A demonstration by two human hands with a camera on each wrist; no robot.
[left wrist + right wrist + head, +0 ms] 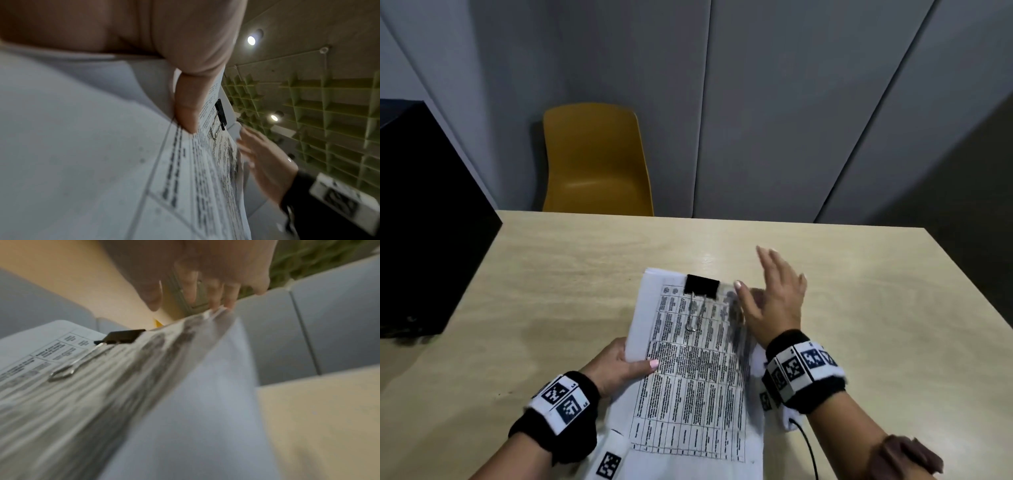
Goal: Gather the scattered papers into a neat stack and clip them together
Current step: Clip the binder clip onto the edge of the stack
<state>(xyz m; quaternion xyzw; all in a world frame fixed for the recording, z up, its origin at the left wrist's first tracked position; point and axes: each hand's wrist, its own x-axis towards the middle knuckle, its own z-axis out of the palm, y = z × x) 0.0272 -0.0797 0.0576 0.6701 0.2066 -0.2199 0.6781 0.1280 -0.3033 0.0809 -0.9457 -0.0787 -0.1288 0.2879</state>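
A stack of printed papers [688, 370] with a table of text on top lies lengthwise on the wooden table [551, 274]. A black binder clip [701, 287] grips the stack's far edge, its silver handle folded flat on the page. My left hand [625, 363] pinches the stack's left edge, thumb on top, as the left wrist view shows [185, 104]. My right hand [774, 298] hovers at the stack's far right corner with fingers spread; its motion is blurred, and the right margin of the papers [164, 386] looks blurred too. The clip [123, 336] shows in the right wrist view.
A yellow chair [595, 161] stands behind the table's far edge. A black cabinet [421, 219] is at the left. Grey wall panels [791, 102] close off the back. A black cable [810, 448] runs from my right wristband.
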